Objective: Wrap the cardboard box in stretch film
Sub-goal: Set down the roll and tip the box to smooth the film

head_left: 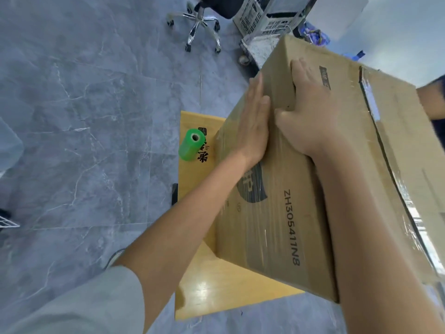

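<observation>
Right now both hands are on the cardboard box [277, 225], which sits on a yellow table [216, 285]. The box's long side runs away from the person.

The left hand [252, 126] is flat, with straight fingers, and presses on the left side of the box near the far corner. The right hand [303, 116] lies on the face next to it, fingers stretched out and thumb spread wide. Neither hand grips anything. The two hands are just beside each other, one on each side of the box's edge.

Thin shiny stretch film [262, 235] seems to cover part of the box already, so I think the wrapping is partly done.

The green film roll [191, 145] is on the table, left of the box and apart from it. It seems to stand on its end, with its hole facing up. It is below and to the left of the left hand, so that hand is the nearer one to pick it up. The right hand would have to cross over the box.
</observation>
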